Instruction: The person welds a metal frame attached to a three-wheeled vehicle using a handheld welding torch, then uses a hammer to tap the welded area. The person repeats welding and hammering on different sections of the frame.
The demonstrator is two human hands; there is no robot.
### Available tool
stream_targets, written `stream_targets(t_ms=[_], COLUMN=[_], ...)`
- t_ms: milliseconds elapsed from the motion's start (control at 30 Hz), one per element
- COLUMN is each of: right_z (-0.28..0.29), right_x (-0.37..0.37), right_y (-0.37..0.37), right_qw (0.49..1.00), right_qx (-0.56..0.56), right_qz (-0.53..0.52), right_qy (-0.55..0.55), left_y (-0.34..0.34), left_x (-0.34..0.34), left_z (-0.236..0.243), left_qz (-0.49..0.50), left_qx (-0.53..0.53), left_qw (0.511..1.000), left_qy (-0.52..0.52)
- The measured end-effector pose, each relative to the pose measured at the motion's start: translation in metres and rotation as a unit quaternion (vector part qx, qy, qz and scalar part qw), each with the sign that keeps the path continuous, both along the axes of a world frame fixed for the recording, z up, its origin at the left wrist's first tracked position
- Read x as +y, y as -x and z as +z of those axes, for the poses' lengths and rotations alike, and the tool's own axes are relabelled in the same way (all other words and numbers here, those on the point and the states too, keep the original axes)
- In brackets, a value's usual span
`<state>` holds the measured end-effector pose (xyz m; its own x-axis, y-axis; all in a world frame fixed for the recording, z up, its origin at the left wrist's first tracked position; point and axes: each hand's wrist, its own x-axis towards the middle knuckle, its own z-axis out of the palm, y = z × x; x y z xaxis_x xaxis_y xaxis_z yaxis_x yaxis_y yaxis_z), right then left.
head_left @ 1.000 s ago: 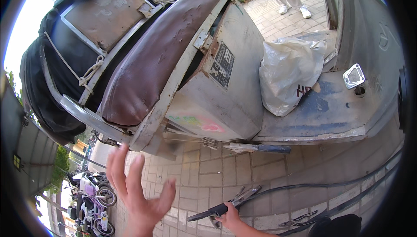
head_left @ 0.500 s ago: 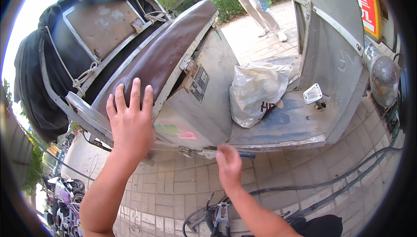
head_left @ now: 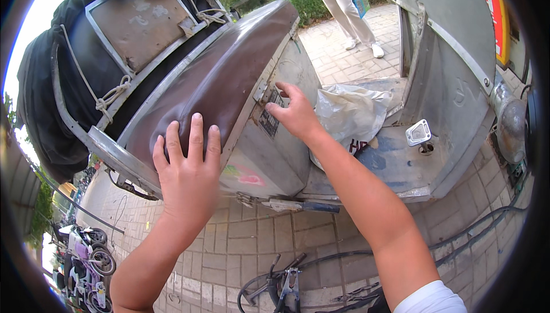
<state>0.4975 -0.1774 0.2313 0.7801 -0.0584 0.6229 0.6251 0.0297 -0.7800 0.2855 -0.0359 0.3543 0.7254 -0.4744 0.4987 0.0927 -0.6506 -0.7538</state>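
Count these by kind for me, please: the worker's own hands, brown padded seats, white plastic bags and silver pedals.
Worker's own hands: 2 (left hand, right hand)
Brown padded seat: 1
White plastic bag: 1
Silver pedal: 1
Total: 5

Dark letters (head_left: pixel 358 147) on white bag (head_left: pixel 355 109), dark label (head_left: pixel 268 126) on grey box (head_left: pixel 275 167), red sign (head_left: pixel 499 18)

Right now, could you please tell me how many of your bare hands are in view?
2: the bare left hand on the brown leather-like seat cushion, the bare right hand by the dark rectangular plate. Neither is hidden.
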Motion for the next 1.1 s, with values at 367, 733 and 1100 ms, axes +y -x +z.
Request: stream_targets(t_ms=[367, 733, 1100], right_z=[-0.003, -0.004, -0.002], right_x=[0.004, 0.002, 0.002], right_y=[-0.017, -0.010, -0.009], right_qw=[0.995, 0.991, 0.994], right_qx=[0.003, 0.010, -0.009], right_qz=[0.103, 0.130, 0.111], right_qy=[-0.007, -0.018, -0.011], left_y=[0.001, -0.001, 0.002], left_x=[-0.004, -0.007, -0.015], left_z=[-0.003, -0.004, -0.001], left_qz=[-0.022, -0.023, -0.021], left_qx=[-0.014, -0.012, 0.003], left_qw=[1.000, 1.000, 1.000], left_qy=[0.002, -0.010, -0.012])
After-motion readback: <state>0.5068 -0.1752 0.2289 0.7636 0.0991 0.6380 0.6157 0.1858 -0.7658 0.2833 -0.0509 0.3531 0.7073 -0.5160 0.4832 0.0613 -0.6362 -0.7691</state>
